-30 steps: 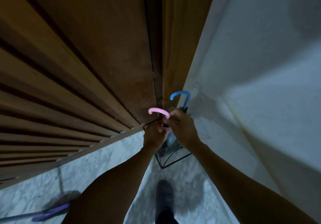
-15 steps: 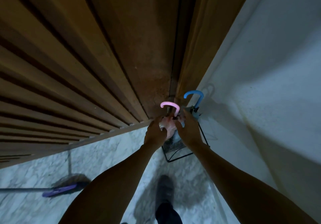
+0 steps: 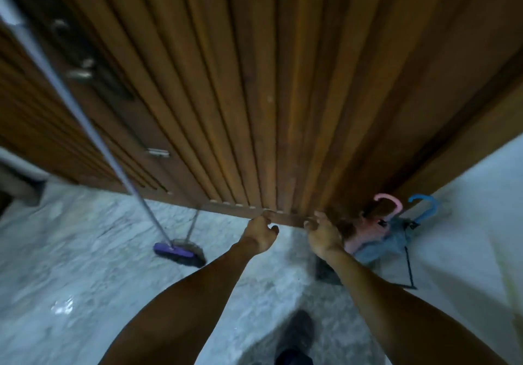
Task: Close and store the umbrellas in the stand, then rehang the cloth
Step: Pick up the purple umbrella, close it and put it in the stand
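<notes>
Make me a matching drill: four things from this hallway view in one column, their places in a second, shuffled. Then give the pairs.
Things:
1. pink hooked umbrella handle
2. blue hooked umbrella handle
3. purple-headed broom
4. dark shoe

Places:
A. bottom centre, between the forearms
B. nearest the white wall
C. on the marble floor, left of the hands
D. against the wooden slatted door, right of the hands

Pairs: 1-D, 2-B, 3-C, 4-A

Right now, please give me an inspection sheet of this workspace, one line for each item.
Surface: marbled floor, blurred.
Job's things: pink umbrella and blue umbrella closed, standing in the wire stand by the white wall; cloth: nothing seen.
Clutter: purple broom leaning on the wooden door.
Grips: left hand and right hand empty, fingers loosely curled.
Cables: nothing seen.
Surroundings: a shoe below.
</notes>
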